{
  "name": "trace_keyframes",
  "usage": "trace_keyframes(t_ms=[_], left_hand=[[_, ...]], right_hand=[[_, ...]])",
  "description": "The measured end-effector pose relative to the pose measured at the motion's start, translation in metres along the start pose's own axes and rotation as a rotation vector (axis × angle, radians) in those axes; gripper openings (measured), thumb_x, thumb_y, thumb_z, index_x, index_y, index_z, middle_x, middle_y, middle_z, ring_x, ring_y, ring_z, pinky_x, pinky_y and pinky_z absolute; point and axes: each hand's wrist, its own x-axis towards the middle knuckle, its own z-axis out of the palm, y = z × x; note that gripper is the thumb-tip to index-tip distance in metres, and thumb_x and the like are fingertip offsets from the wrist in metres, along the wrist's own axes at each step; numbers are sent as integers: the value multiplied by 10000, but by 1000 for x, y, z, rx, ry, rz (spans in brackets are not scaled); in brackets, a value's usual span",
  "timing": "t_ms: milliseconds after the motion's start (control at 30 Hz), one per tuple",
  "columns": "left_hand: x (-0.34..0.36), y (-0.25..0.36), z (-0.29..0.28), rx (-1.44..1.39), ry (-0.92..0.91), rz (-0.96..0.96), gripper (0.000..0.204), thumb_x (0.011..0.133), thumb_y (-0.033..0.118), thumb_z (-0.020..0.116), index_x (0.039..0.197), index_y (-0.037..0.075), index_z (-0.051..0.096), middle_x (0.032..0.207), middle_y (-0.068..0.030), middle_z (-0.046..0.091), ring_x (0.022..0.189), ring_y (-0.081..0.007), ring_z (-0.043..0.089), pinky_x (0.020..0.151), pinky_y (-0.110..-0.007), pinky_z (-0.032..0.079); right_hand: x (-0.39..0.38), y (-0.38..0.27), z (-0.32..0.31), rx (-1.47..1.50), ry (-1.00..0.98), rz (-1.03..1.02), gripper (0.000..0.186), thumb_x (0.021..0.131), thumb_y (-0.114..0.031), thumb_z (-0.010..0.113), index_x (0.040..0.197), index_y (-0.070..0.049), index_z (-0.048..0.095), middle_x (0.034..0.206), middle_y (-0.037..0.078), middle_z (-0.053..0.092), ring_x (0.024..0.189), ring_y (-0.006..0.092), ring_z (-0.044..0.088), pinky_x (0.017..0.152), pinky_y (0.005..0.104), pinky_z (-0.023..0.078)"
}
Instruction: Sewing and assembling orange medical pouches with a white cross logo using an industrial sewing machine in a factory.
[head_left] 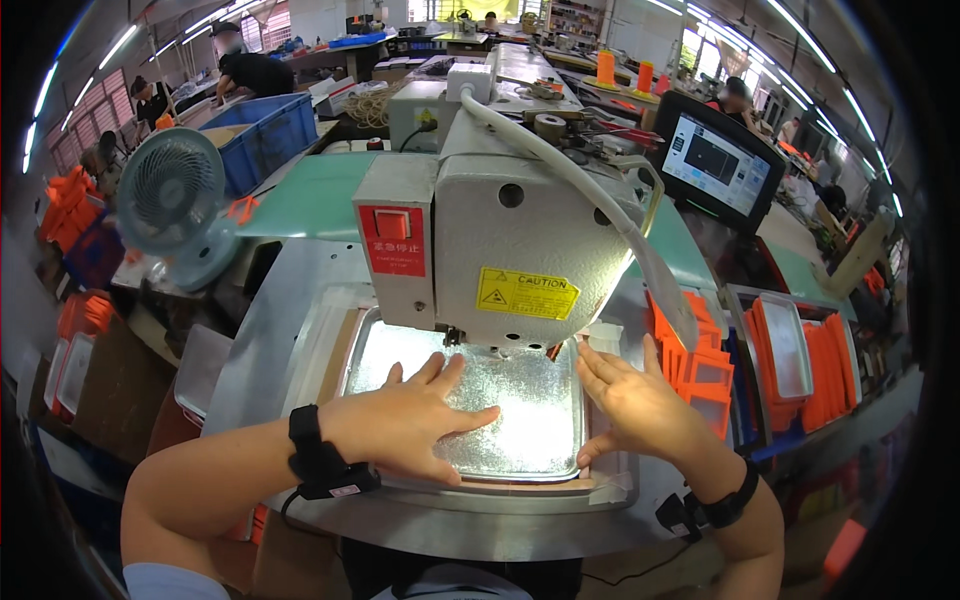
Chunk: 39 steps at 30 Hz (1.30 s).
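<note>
A silvery, shiny rectangular panel (515, 385) with rounded corners and a raised edge lies in a flat frame (612, 487) under the head of an industrial sewing machine (520, 235). My left hand (405, 418) rests on the panel's left part, its fingers spread and pointing to the far side and the right. Along the panel's right edge, my right hand (630, 403) has its fingers stretched out and its thumb apart, near the lower right corner. Neither hand holds anything. The machine head hides the panel's far edge.
Orange frame-shaped pieces (703, 370) lie right of the frame. Beyond them, a bin holds orange pieces and a silvery panel (785, 345). A red emergency button (392, 224) is on the machine's left. A fan (175, 195), blue crate (262, 145) and screen (717, 160) stand farther back.
</note>
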Motion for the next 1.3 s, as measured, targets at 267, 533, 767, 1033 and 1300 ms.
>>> trace_keyframes(t_ms=[267,533,767,1033,1300], left_hand=[[-6,-8,1,3,-7,3,839,813,610,670,1527,303,352,1503,-454,118,1428,-603,85,1086,-696,247],[-15,-18,1,8,-15,-21,852,795,638,674,1521,325,357,1518,-438,110,1443,-580,63,1104,-672,244],[-24,-27,0,9,-22,-41,862,784,646,681,1518,326,363,1527,-426,111,1454,-556,72,1108,-655,256],[-18,-41,-11,45,-23,-45,844,776,566,725,1507,310,390,1535,-414,111,1445,-554,139,1112,-634,270],[-4,-62,-16,-64,69,7,817,748,481,761,1470,245,463,1367,-282,449,1266,-426,456,1049,-471,380]], right_hand=[[5,-5,2,47,23,-9,1225,518,-646,794,1434,63,395,1531,194,374,1367,300,431,1132,692,190],[14,-13,6,93,56,-49,1208,551,-638,779,1418,111,395,1553,218,318,1339,287,450,1118,718,167],[24,-20,9,66,48,-66,1197,581,-687,740,1421,98,406,1469,207,441,1344,298,448,1124,706,164],[44,-15,8,97,14,-31,1016,606,-698,731,1250,73,578,1254,176,577,1282,310,495,1126,706,156],[61,1,1,175,-27,-38,912,627,-679,737,1255,-29,616,1245,208,617,1306,342,484,1122,716,123]])
